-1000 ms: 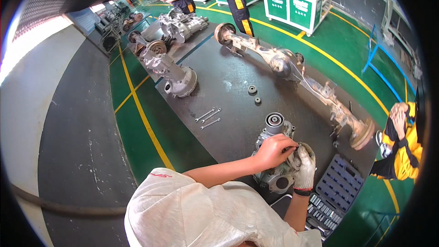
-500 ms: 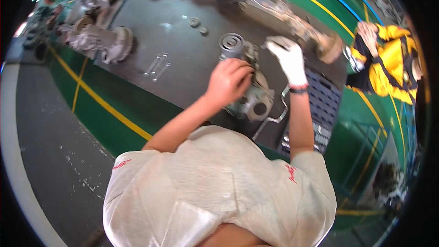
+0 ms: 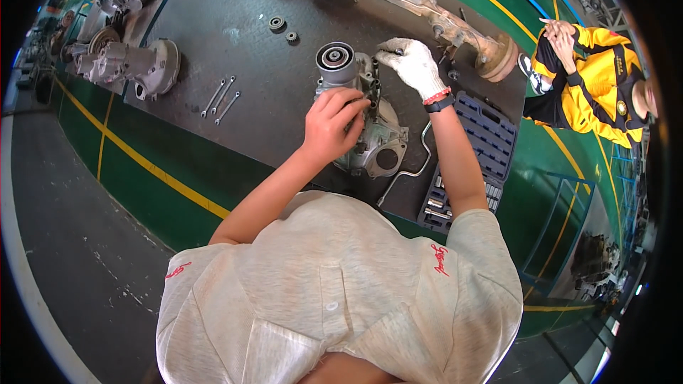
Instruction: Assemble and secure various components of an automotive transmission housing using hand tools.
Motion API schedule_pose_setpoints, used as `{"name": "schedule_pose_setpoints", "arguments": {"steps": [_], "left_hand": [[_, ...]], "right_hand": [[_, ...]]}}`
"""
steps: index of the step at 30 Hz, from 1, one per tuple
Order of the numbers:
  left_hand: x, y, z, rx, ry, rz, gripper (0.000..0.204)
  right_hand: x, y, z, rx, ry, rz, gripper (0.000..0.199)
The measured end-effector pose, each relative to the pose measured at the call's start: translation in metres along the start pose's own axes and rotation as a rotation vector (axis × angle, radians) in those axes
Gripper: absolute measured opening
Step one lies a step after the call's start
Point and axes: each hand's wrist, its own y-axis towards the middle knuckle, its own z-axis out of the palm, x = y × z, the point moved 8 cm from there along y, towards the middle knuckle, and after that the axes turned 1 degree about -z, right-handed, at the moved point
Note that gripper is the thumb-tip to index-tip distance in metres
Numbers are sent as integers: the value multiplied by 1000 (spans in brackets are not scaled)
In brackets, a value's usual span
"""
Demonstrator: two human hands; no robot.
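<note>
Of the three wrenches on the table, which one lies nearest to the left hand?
The rightmost wrench, also set lowest in the picture; the middle wrench and leftmost wrench lie farther from the left hand.

Silver-grey housing [image 3: 384,136] — white, red-cuffed glove [image 3: 414,69] — green floor [image 3: 139,135] with yellow stripes [image 3: 156,171]

Head-worn fisheye, facing down, close above shirt [image 3: 292,270], workbench [image 3: 206,39] farther off

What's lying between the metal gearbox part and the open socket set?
A bent metal speed handle lies on the tabletop between them, seen in the head view.
</note>
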Motion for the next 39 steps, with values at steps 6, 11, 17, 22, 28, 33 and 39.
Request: {"name": "schedule_pose_setpoints", "arguments": {"steps": [6, 11, 17, 22, 28, 33, 39], "left_hand": [[1, -3, 0, -5, -4, 6, 27], [3, -5, 0, 0, -16, 16, 26], [3, -4, 1, 11, -23, 20, 26], [3, -4, 2, 14, -40, 20, 27], [5, -5, 3, 7, -35, 24, 26], [5, -8, 2, -4, -40, 36, 26], [4, -8, 3, -13, -41, 48, 26]], "right_hand": [[1, 7, 5, 120, -173, -58, 35], [5, 7, -9, 101, -34, -84, 35], [18, 14, -13, 135, -47, -167, 35], [17, 20, 9, 324, -126, -125, 35], [1, 21, 23, 397, -222, -127, 37], [-1, 2, 7, 207, -25, -105, 35], [-31, -47, 36, 21, 1559, 439, 32]]}}
